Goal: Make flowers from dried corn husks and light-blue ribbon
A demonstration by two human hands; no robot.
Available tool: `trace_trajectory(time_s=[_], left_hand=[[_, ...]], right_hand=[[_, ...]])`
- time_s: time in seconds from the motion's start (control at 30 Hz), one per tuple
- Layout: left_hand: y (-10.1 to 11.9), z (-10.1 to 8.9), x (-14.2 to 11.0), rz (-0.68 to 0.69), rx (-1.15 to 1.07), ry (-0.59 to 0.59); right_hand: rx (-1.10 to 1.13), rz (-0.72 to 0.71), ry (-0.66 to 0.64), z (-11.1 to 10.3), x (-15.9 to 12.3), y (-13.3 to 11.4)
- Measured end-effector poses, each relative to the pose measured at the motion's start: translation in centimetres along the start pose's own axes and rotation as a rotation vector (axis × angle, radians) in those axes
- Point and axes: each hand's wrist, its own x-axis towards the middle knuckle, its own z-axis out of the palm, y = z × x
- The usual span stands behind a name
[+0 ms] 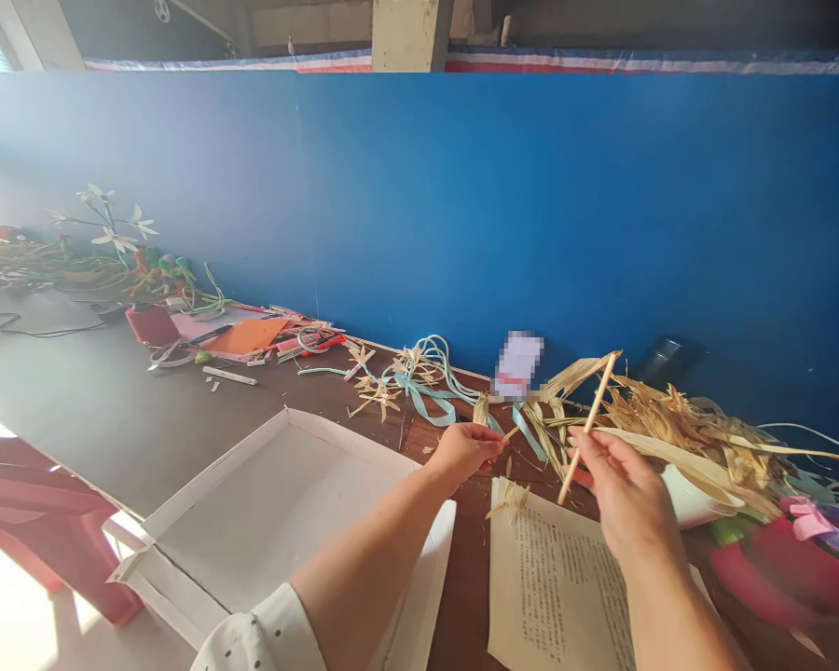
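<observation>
My right hand pinches a pale, thin wooden stick, which slants upward over a printed sheet. To its left, my left hand is closed, with a small strip of dried husk poking out from its fingertips. Small husk pieces lie on the top edge of the sheet. Behind my right hand spreads a heap of dried corn husks, and a white cup lies partly under a long husk.
A white shallow box lid sits at the left. Husk flowers and light blue ribbon lie along the blue partition. Coloured paper and a red stool are farther left.
</observation>
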Motion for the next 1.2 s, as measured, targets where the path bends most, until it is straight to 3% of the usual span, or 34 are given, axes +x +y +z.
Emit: trace_trajectory(time_s=[0.07, 0.2, 0.4, 0.67, 0.87, 0.93, 1.07, 1.2], left_hand=[[0.1, 0.0, -0.1, -0.018, -0.064, -0.005], [0.0, 0.0, -0.1, 0.002, -0.136, -0.012], [-0.2, -0.1, -0.2, 0.006, -0.150, -0.060], [-0.4, 0.0, -0.1, 0.033, -0.156, -0.165], [-0.3, 0.1, -0.2, 0.039, -0.047, -0.126], [-0.3, 0.2, -0.2, 0.048, -0.017, -0.103], [-0.2, 0.3, -0.3, 0.031, -0.034, -0.079], [-0.1, 0.4, -0.3, -0.013, -0.050, -0.056]], right_hand=[[0.175, 0.119, -0.123, 1.2, -1.5, 0.1], [0.263, 0.216, -0.293, 3.1, -3.4, 0.7], [0.303, 0.361, -0.261, 3.6, -3.5, 1.4], [0.391, 0.444, -0.388, 3.5, -3.7, 1.3], [0.310, 0.387, -0.365, 3.5, -3.4, 2.2], [0.155, 0.279, -0.347, 3.4, -3.4, 2.2], [-0.191, -0.082, -0.303, 3.4, -3.6, 1.6], [-0.393, -0.215, -0.239, 3.2, -3.7, 1.9]])
